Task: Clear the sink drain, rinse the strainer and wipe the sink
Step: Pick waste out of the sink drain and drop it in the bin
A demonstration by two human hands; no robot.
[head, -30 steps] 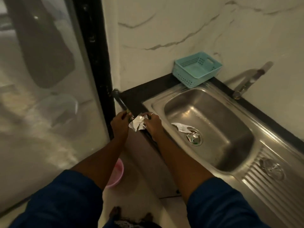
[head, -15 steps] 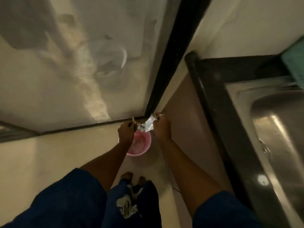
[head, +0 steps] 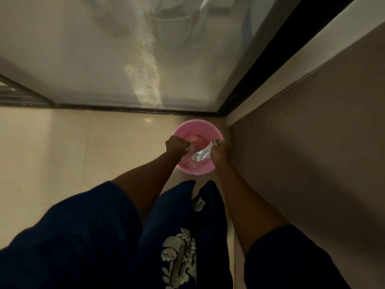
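A crumpled silvery wrapper [head: 201, 155] hangs over the pink bucket [head: 216, 133] on the floor, pinched by the right hand [head: 218, 153]. The left hand [head: 177, 146] is a closed fist over the bucket's rim; what it grips is unclear.

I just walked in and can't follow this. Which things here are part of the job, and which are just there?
In the job:
- left hand, closed; what it holds is hidden
- right hand, gripping the wrapper
- pink bin, below both hands

Just there:
- glass door
- floor
- cabinet side
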